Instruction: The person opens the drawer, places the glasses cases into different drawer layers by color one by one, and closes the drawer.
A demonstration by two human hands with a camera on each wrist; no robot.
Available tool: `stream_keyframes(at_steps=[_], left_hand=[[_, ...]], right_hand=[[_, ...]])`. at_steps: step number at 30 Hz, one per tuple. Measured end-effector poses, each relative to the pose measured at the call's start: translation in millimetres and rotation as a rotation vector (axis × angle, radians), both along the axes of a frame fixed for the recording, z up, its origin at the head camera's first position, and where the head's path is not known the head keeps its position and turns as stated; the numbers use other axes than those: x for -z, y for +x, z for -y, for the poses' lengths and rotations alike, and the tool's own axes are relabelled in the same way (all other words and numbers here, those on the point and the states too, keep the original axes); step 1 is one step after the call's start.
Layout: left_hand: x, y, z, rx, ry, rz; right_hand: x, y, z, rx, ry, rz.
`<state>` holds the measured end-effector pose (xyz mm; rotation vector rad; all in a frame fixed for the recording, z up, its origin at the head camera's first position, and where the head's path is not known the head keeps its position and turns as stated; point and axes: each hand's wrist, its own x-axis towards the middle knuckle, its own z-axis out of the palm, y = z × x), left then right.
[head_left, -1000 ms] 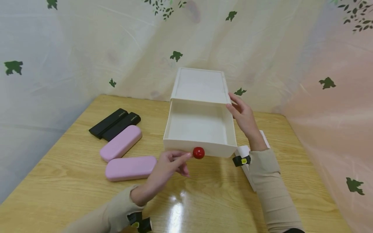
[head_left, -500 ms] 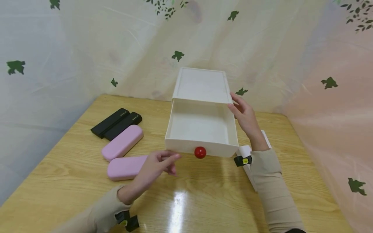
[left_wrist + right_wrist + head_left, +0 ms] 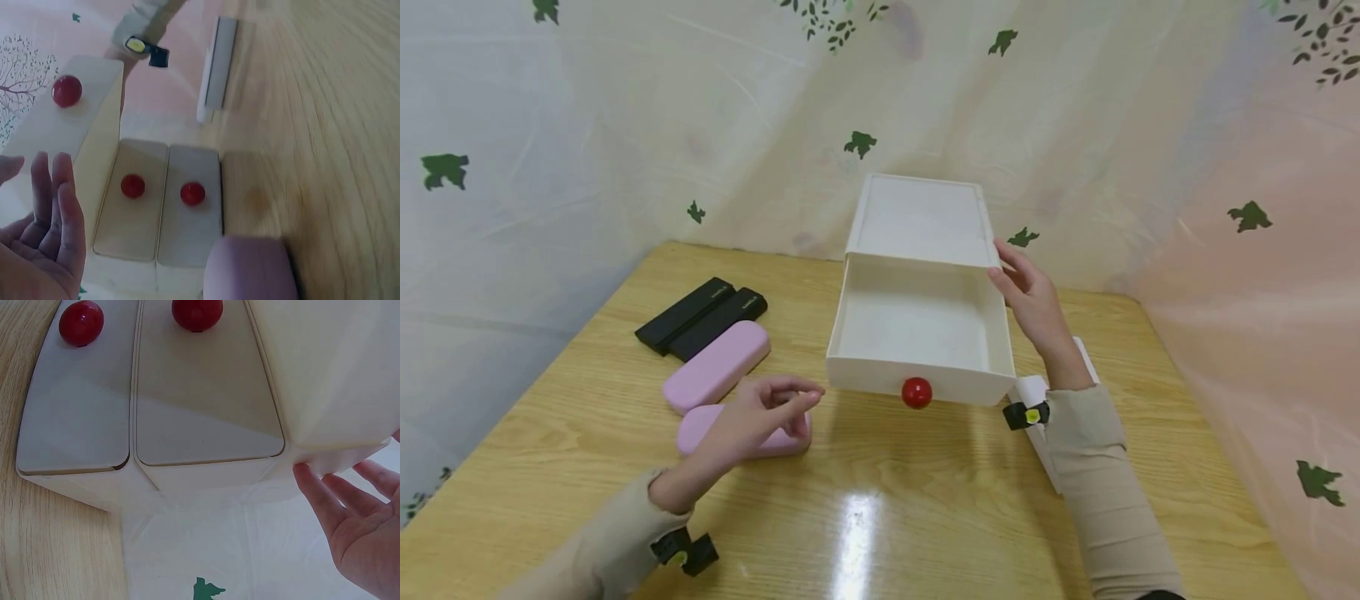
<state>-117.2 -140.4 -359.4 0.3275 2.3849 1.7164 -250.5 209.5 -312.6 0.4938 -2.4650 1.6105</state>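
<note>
A white drawer unit (image 3: 925, 218) stands at the back of the table, its top drawer (image 3: 917, 333) pulled out and bare inside. On that drawer's front is a round red knob (image 3: 917, 392). Two lower drawers, pushed in, show their own red knobs (image 3: 192, 194) in the left wrist view. My left hand (image 3: 748, 417), fingers loosely bent and holding nothing, hovers over the nearer pink case (image 3: 700, 427), left of the open drawer. My right hand (image 3: 1036, 307) rests against the unit's upper right side, fingertips (image 3: 302, 472) on the side wall.
Another pink case (image 3: 717, 367) lies behind the first one. Beyond it are two black cases (image 3: 685, 317), side by side. A long white object (image 3: 1043, 442) lies right of the unit, partly behind the right forearm. Patterned cloth (image 3: 760, 125) hangs behind the table.
My left hand has let go of the red knob and moved left and toward me, over the nearer pink case. The right hand stays on the unit, and the drawer stays pulled out.
</note>
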Motion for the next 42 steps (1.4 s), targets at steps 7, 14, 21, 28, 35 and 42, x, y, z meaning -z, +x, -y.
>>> stream_keyframes(at_steps=[7, 14, 21, 28, 35, 42], left_hand=[[5.1, -1.6, 14.0, 0.088, -0.159, -0.272], [9.4, -2.8, 23.9, 0.054, -0.479, -0.479], [16.1, -4.5, 32.0, 0.052, -0.741, -0.616], [26.2, -6.8, 38.6, 0.086, -0.887, -0.769], [28.5, -7.6, 46.2, 0.124, -0.939, -0.837], [29.3, -5.0, 53.9, 0.187, -0.985, -0.77]], right_hand=[[0.1, -0.3, -0.5, 0.002, 0.01, -0.004], [-0.4, -0.3, -1.0, 0.003, 0.017, 0.002], [0.2, 0.0, -1.8, -0.004, 0.005, 0.01], [0.3, -0.2, -1.5, -0.003, -0.002, 0.014], [1.5, -0.9, -1.9, -0.005, -0.004, 0.002], [1.8, -1.0, -2.7, -0.006, -0.006, 0.004]])
